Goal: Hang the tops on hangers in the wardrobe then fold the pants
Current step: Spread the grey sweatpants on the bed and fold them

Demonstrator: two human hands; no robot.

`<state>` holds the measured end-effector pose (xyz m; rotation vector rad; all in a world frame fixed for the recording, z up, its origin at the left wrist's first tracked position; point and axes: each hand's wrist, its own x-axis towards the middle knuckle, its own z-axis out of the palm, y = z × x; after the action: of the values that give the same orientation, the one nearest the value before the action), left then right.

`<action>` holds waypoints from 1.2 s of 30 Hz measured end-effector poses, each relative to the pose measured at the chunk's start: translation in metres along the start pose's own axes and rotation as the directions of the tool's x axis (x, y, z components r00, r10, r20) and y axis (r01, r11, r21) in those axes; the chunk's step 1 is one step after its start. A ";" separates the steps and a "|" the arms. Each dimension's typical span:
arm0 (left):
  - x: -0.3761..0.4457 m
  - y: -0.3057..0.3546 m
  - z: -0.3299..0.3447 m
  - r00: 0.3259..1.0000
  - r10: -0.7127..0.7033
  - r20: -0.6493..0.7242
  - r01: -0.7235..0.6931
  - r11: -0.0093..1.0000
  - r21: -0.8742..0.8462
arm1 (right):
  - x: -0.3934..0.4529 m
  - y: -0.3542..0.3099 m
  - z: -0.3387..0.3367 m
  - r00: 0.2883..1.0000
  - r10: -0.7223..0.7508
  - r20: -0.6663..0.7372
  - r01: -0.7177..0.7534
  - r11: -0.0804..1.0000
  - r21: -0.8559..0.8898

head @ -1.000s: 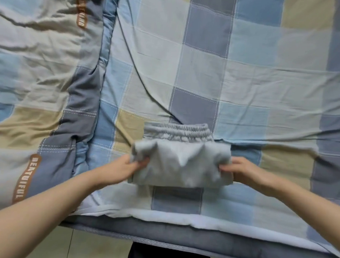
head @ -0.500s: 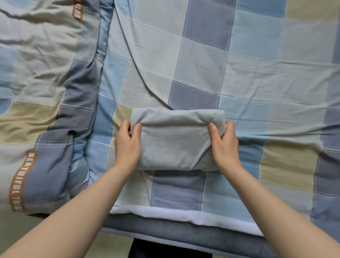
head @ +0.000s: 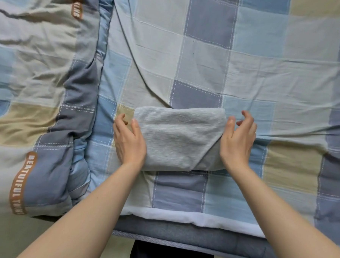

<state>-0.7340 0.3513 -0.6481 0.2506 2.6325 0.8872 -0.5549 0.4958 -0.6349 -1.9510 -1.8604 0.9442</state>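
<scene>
From the head view, the grey pants [head: 177, 138] lay as a compact folded bundle on the checked bedsheet [head: 246, 77], near the bed's front edge. The left hand [head: 129, 141] rested flat against the bundle's left end, fingers straight and gripping nothing. The right hand [head: 237, 141] stood at the right end, heel touching the cloth, fingers relaxed and spread just off it (also holding nothing).

The risk, as I judged it: soft knit likes to spring open, and the lower right corner already showed a slanted, looser flap. With both hands loose, that layer could slip out, or a careless lift could spill the whole fold.

As for containers, none showed; no wardrobe or hangers in sight, only the rumpled quilt [head: 38, 102] lying to the left.
</scene>
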 end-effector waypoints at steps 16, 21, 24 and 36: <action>-0.031 -0.027 0.025 0.901 0.376 0.216 -0.417 0.886 0.201 | -0.041 0.032 0.028 0.888 -0.374 0.268 0.428 0.885 -0.183; -0.025 -0.033 0.030 0.892 0.430 0.141 -0.443 0.893 0.080 | -0.035 0.031 0.039 0.886 -0.392 0.247 0.435 0.887 -0.155; -0.029 -0.032 0.029 0.871 0.485 0.081 -0.489 0.872 0.038 | -0.033 0.028 0.032 0.864 -0.439 0.245 0.482 0.862 -0.155; -0.094 0.053 -0.070 0.809 0.587 0.013 -0.587 0.810 -0.019 | -0.072 -0.023 -0.088 0.822 -0.552 0.137 0.558 0.830 -0.002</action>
<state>-0.6707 0.3293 -0.5383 1.1144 2.5515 1.0709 -0.5141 0.4497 -0.5363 -1.2449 -2.3463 0.8551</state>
